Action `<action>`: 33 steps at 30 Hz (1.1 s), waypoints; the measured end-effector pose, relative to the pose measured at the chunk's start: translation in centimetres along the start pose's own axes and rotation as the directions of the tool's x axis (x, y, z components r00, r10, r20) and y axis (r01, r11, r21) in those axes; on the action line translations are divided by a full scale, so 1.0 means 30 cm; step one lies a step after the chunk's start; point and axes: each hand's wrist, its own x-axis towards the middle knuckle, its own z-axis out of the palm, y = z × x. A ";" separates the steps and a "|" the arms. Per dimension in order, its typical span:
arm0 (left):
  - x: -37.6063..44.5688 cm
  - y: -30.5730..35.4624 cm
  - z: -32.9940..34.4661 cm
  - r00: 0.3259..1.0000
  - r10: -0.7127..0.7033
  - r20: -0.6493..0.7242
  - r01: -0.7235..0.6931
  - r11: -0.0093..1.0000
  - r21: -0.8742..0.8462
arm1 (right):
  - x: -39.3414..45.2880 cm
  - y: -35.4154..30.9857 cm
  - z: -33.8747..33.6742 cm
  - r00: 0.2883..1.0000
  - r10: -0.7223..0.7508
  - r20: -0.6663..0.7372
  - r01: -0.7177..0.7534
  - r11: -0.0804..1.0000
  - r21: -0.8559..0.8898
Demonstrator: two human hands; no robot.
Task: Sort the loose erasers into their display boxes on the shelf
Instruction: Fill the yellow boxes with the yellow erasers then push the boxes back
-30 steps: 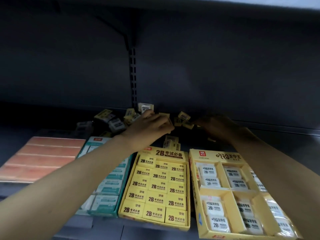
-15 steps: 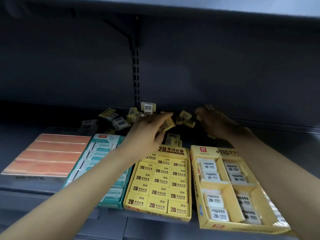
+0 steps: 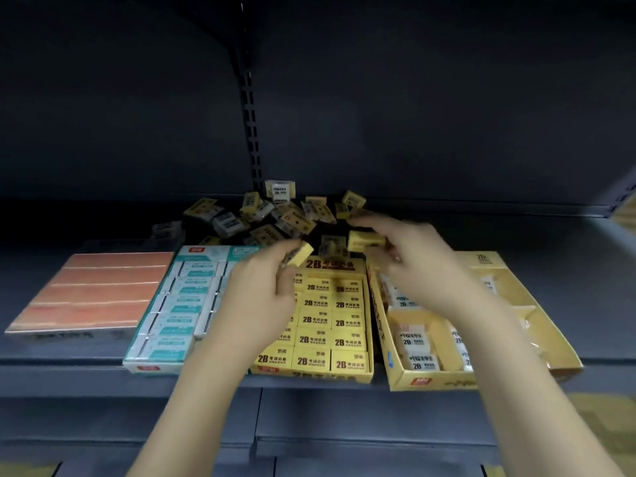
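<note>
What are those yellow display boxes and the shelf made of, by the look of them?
Yellow display boxes: seemingly printed cardboard, matte, with thin folded walls and dividers. Shelf: probably painted metal, dark grey and smooth, with a slotted upright behind. Neither is certain in this dim light.

Dim grey metal shelf (image 3: 516, 235) under a slotted upright (image 3: 248, 108).

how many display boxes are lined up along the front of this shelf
4: orange box far left, teal box beside it, yellow 2B box in the middle, yellow compartment box at right. None seems hidden.
</note>
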 end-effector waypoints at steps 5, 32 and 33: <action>-0.018 -0.028 -0.026 0.983 -0.066 0.169 0.048 0.993 0.106 | -0.039 -0.012 0.053 0.998 0.065 -0.002 -0.065 0.997 0.031; -0.037 0.003 -0.063 0.976 -0.065 0.208 0.070 0.997 -0.017 | -0.017 -0.044 0.059 0.997 0.030 0.071 -0.035 0.997 0.075; -0.038 0.005 -0.064 0.979 -0.075 0.192 0.085 0.995 -0.044 | -0.008 -0.047 0.053 0.994 0.029 0.108 -0.036 0.997 0.062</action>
